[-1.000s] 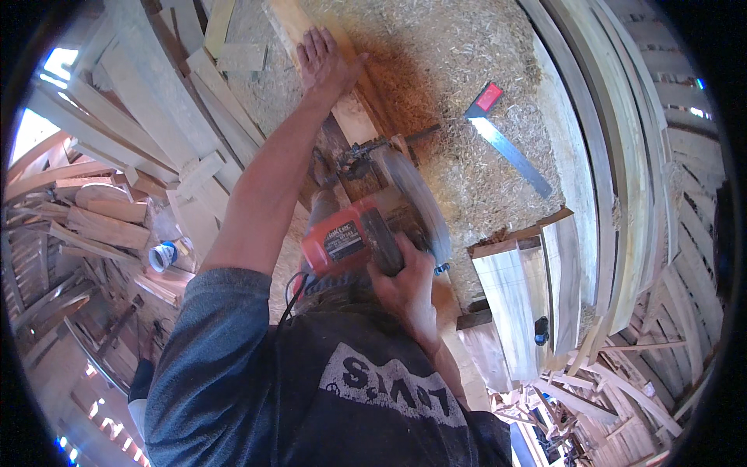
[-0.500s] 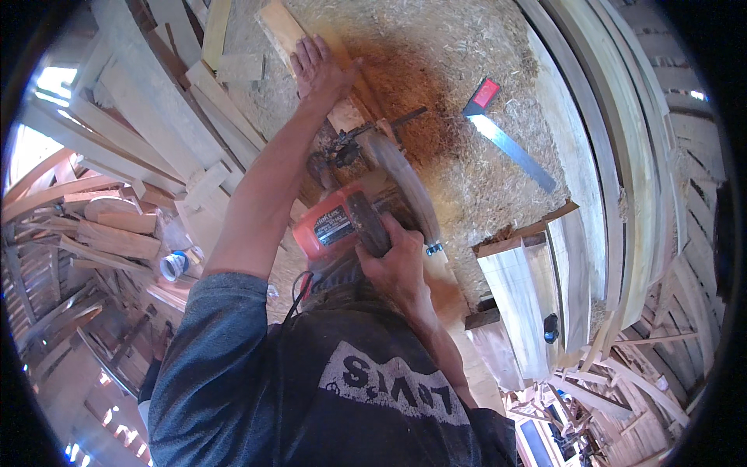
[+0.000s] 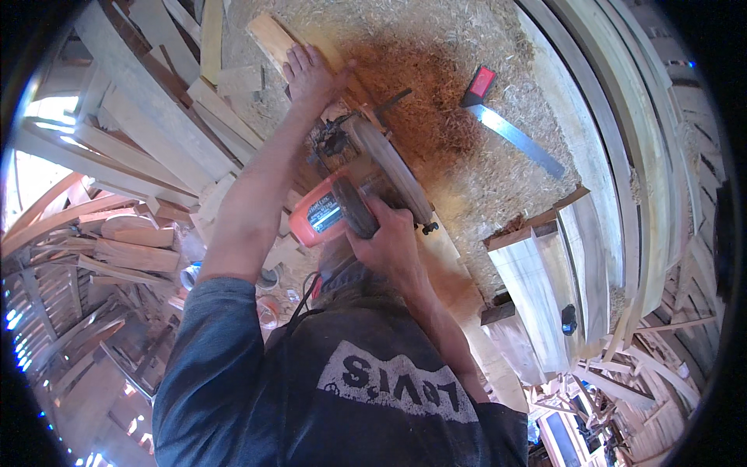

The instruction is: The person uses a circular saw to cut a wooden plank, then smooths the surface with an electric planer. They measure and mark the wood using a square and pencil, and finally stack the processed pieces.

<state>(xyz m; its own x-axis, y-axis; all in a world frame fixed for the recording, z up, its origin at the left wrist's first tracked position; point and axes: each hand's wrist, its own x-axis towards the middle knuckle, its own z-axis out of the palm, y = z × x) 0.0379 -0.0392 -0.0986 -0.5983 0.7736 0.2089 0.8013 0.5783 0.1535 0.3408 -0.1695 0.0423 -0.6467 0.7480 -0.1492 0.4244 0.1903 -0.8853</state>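
One red power saw [image 3: 313,214] is gripped in the right hand [image 3: 391,237] — left hand [image 3: 313,82] outstretched, resting on the board [image 3: 271,39] beyond it.

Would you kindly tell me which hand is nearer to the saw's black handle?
Right: the right hand is wrapped around the black handle, while the left hand is farther forward, on the board.

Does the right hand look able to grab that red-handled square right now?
Probably not without letting go first: the right hand is wrapped around the black handle of the power saw, and the red-handled square lies beyond the saw's curved guard.
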